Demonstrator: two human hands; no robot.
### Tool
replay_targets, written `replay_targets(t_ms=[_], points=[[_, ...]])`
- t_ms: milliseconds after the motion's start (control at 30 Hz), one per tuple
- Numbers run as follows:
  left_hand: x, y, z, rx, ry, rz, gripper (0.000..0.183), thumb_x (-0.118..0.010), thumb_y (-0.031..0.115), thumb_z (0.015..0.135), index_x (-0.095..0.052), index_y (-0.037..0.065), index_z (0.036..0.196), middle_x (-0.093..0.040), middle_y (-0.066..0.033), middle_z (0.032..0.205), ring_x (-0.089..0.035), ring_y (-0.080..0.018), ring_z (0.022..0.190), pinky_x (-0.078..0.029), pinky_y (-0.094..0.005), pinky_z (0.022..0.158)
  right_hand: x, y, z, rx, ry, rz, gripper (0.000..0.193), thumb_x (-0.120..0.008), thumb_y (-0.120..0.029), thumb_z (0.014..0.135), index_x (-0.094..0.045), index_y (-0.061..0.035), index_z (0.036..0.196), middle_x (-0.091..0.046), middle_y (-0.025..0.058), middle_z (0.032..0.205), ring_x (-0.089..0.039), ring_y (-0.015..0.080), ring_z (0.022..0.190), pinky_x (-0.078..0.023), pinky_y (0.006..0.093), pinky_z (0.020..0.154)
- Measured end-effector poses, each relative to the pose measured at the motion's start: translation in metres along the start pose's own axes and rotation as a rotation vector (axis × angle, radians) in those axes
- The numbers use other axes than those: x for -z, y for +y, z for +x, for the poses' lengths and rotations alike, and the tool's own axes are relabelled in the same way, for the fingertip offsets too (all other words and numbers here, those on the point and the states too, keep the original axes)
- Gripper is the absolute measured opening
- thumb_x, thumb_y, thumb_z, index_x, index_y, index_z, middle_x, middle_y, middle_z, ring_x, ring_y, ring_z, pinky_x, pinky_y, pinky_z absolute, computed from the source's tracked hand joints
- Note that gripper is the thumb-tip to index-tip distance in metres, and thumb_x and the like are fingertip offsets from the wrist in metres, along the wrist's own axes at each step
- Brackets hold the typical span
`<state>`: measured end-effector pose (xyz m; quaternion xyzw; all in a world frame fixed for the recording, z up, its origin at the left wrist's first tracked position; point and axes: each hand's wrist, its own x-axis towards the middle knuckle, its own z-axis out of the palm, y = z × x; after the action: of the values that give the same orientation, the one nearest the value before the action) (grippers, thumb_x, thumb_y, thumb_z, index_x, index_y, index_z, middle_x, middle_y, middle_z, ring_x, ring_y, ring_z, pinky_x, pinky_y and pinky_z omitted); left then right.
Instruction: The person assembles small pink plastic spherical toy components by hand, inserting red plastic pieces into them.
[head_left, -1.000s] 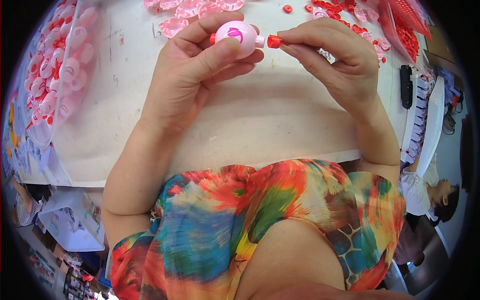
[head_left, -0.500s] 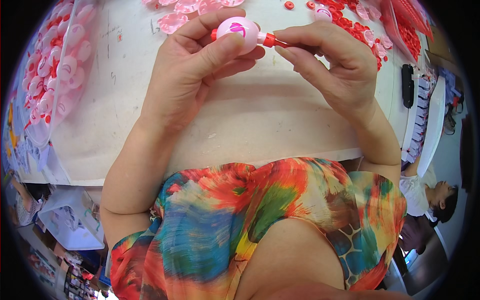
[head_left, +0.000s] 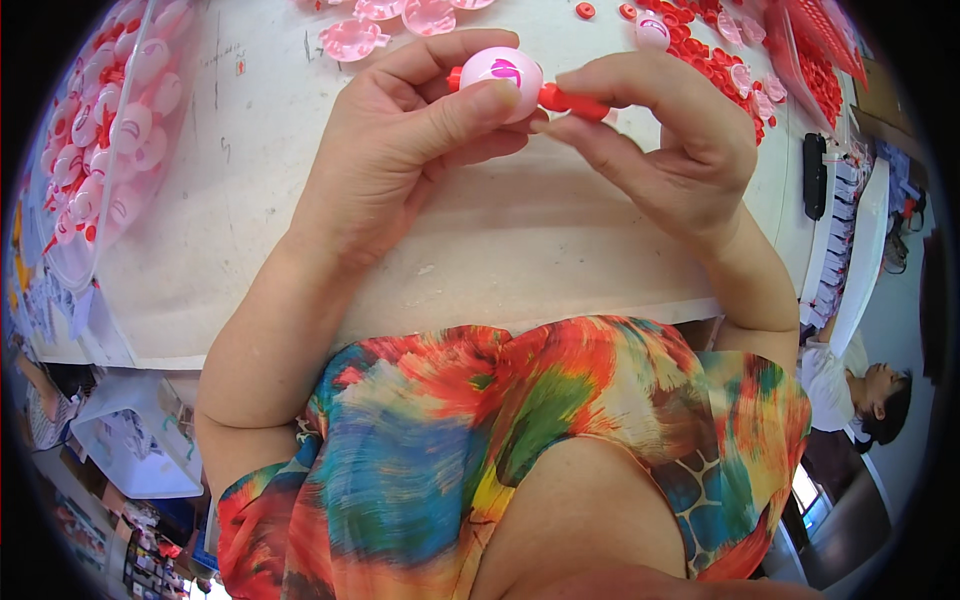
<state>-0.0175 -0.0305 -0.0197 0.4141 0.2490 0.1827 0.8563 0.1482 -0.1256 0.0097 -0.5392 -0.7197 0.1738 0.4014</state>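
Observation:
My left hand (head_left: 390, 140) grips a small light pink ball (head_left: 492, 68) with a magenta print, thumb on its near side and fingers behind it. A short red stub (head_left: 454, 78) pokes out at the ball's left end. At the ball's right side, my right hand (head_left: 685, 135) pinches a bright red plastic piece (head_left: 582, 104) between thumb and forefinger. The red piece's left end sits close against the ball; whether it is joined to it I cannot tell. Both hands are raised over the far part of the pale table (head_left: 500, 240).
A clear container (head_left: 112, 150) of pink balls with red parts stands at the left. Pink scalloped shells (head_left: 352, 40) lie beyond my hands. Red pieces (head_left: 705, 70) are heaped at the far right, beside a red basket (head_left: 790, 60) and a black object (head_left: 815, 175). A person (head_left: 840, 385) is at the right.
Both hands have shifted slightly, the ball a little right and down. The thin stem at the ball's right no longer shows; a larger red piece now shows in my right fingers.

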Motion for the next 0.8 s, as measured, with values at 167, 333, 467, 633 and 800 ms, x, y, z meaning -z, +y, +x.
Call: replay_targets(t_ms=[167, 333, 467, 633, 800], points=[[0.002, -0.001, -0.001, -0.002, -0.041, -0.051, 0.045, -0.062, 0.020, 0.078, -0.045, 0.003, 0.116, -0.058, -0.0109, 0.099, -0.060, -0.0186, 0.089, -0.050, -0.0299, 0.079, -0.003, 0.001, -0.003, -0.107, 0.029, 0.107, 0.020, -0.059, 0.009, 0.073, -0.056, 0.0060, 0.093, -0.059, 0.0101, 0.087, -0.058, 0.0147, 0.078, -0.048, 0.0241, 0.070], [0.004, 0.000, 0.000, 0.010, -0.080, -0.100, 0.048, -0.061, 0.022, 0.079, -0.042, 0.001, 0.118, -0.056, -0.0145, 0.106, -0.059, -0.0223, 0.091, -0.051, -0.0295, 0.079, -0.006, 0.004, -0.008, -0.302, 0.074, 0.343, 0.019, -0.057, 0.007, 0.076, -0.055, 0.0065, 0.095, -0.058, 0.0106, 0.090, -0.058, 0.0141, 0.080, -0.048, 0.0244, 0.073], [0.006, 0.000, 0.000, 0.018, -0.068, -0.121, 0.050, -0.060, 0.023, 0.079, -0.040, 0.000, 0.120, -0.054, -0.0160, 0.109, -0.059, -0.0235, 0.091, -0.051, -0.0285, 0.078, -0.002, 0.011, -0.009, -0.249, 0.044, 0.240, 0.018, -0.060, 0.004, 0.075, -0.057, 0.0054, 0.093, -0.059, 0.0097, 0.087, -0.058, 0.0141, 0.079, -0.047, 0.0231, 0.069], [0.006, -0.001, 0.000, 0.004, -0.078, -0.121, 0.051, -0.061, 0.023, 0.079, -0.040, 0.000, 0.120, -0.054, -0.0164, 0.109, -0.059, -0.0238, 0.091, -0.052, -0.0285, 0.078, -0.002, 0.007, -0.005, -0.093, 0.023, -0.045, 0.017, -0.062, 0.001, 0.074, -0.059, 0.0039, 0.091, -0.061, 0.0085, 0.082, -0.058, 0.0131, 0.074, -0.046, 0.0222, 0.064], [0.007, 0.000, 0.001, 0.008, -0.084, -0.109, 0.052, -0.062, 0.023, 0.078, -0.040, 0.000, 0.119, -0.054, -0.0162, 0.108, -0.059, -0.0232, 0.091, -0.052, -0.0279, 0.077, -0.005, 0.008, -0.004, -0.059, 0.052, -0.160, 0.014, -0.064, -0.011, 0.074, -0.061, -0.0035, 0.087, -0.060, 0.0081, 0.077, -0.059, 0.0192, 0.065, -0.046, 0.0255, 0.055]])
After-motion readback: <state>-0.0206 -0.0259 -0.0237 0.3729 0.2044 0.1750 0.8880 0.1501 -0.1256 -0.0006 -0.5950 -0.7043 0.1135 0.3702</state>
